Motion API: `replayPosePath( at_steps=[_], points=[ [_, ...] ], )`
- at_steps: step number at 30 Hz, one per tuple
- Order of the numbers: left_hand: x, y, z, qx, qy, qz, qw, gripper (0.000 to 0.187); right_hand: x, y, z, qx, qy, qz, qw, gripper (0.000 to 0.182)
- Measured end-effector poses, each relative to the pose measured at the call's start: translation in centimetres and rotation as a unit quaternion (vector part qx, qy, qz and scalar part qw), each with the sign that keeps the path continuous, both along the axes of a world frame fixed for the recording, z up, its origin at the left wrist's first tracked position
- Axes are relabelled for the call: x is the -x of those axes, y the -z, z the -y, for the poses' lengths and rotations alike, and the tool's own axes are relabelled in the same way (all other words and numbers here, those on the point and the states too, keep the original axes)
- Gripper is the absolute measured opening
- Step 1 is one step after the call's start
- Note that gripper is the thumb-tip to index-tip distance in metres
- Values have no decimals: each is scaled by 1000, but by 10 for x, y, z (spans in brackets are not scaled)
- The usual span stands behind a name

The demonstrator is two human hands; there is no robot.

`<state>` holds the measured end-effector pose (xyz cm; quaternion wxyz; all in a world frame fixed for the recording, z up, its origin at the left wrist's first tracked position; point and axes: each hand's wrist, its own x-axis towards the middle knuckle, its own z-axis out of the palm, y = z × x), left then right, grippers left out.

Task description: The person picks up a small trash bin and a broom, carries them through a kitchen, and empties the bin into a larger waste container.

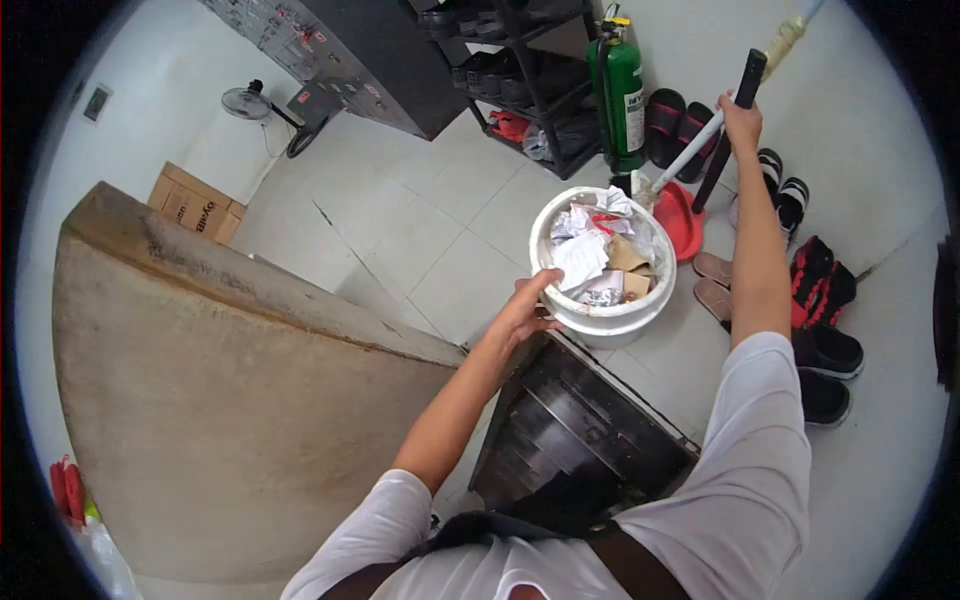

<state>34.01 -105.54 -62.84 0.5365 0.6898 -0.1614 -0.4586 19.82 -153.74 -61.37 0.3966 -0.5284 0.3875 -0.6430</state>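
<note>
A white round bucket (pixel 610 322) holds crumpled paper, bits of cardboard and foil. My left hand (pixel 527 308) grips its near left rim, the thumb on top and the fingers below. At the upper right, my right hand (pixel 742 122) is closed around upright handles, one with a black grip (pixel 752 80) and one a pale pole (pixel 688 152). A red dustpan (pixel 680 222) rests on the floor just right of the bucket, at the lower end of the black handle.
Slippers and shoes (pixel 825 350) line the right wall. A green fire extinguisher (pixel 624 100) and a black shoe rack (pixel 520 80) stand behind the bucket. A concrete partition (pixel 240 400) fills the left, and a dark stepped metal piece (pixel 570 425) lies below the bucket.
</note>
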Motion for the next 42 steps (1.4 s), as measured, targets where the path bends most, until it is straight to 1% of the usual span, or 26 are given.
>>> replayPosePath(
  at_steps=[2, 3, 4, 6, 9, 12, 13, 14, 15, 18, 20, 22, 23, 24, 25, 26, 27, 28, 29, 31, 32, 34, 36, 38, 39, 42],
  points=[
    [-1, 12, -1, -3, -34, -29, 999, 71, 3, 11, -11, 9, -24, 20, 999, 30],
    [4, 16, -8, 11, -28, -37, 999, 67, -1, 23, -5, 30, -37, 37, 998, 30],
    [12, 18, -18, 14, -25, -38, 999, 67, -1, 20, -13, 35, -4, 15, 999, 29],
    [28, 22, -42, 45, -27, -87, 995, 63, 4, 14, -37, 32, -39, 24, 998, 30],
    [52, 12, -95, 53, -85, -114, 988, 63, 13, -2, -86, 49, 15, -18, 999, 30],
    [77, 4, -161, 54, -122, -125, 983, 63, 19, 10, -99, 43, 21, -28, 998, 29],
    [81, 3, -184, 43, -111, -120, 986, 63, 27, 8, -107, 56, 21, -20, 998, 27],
    [79, 10, -206, 56, -107, -117, 986, 64, 34, 4, -113, 22, -3, 9, 1000, 25],
    [87, 10, -228, 60, -120, -115, 984, 64, 36, 12, -107, 25, -7, 24, 999, 24],
    [114, 13, -295, 68, -165, -104, 978, 64, 49, 4, -140, 6, -19, 60, 998, 22],
    [121, 22, -342, 78, -188, -114, 972, 64, 40, 13, -153, 25, -53, 140, 988, 23],
    [132, 30, -386, 89, -220, -135, 962, 67, 56, -6, -228, 45, -79, 163, 982, 24],
    [135, 35, -409, 84, -240, -129, 958, 68, 72, -20, -275, 2, -97, 135, 986, 23],
    [140, 41, -430, 79, -261, -123, 954, 70, 76, -13, -296, 53, -135, 164, 976, 22],
    [151, 42, -446, 84, -286, -117, 947, 71, 82, -21, -332, 59, -156, 169, 971, 21],
    [151, 56, -473, 110, -294, -147, 938, 71, 88, -32, -371, 65, -178, 175, 966, 20],
    [161, 61, -489, 122, -307, -120, 936, 73, 90, -34, -400, 59, -187, 164, 967, 22],
    [169, 66, -506, 133, -321, -93, 933, 75, 93, -32, -429, 54, -196, 153, 967, 25],
    [172, 69, -528, 136, -330, -97, 929, 75, 97, -27, -461, 67, -187, 106, 974, 25],
    [189, 81, -576, 121, -350, -46, 928, 77, 85, -20, -529, 40, -262, 117, 957, 22],
    [195, 86, -594, 157, -393, -27, 906, 76, 78, -11, -557, 22, -298, 118, 947, 21],
    [196, 87, -626, 157, -408, -62, 897, 74, 85, -2, -602, 8, -334, 105, 937, 23],
    [206, 81, -618, 127, -418, -87, 896, 70, 126, 8, -619, 21, -322, 36, 946, 25],
    [208, 95, -625, 134, -397, -67, 906, 64, 166, 48, -647, 14, -319, 54, 946, 25],
    [209, 95, -626, 139, -390, -58, 908, 62, 182, 54, -662, 11, -319, 33, 947, 24],
    [206, 77, -612, 183, -366, -36, 912, 60, 218, 45, -708, 20, -285, 35, 958, 26]
  ],
)
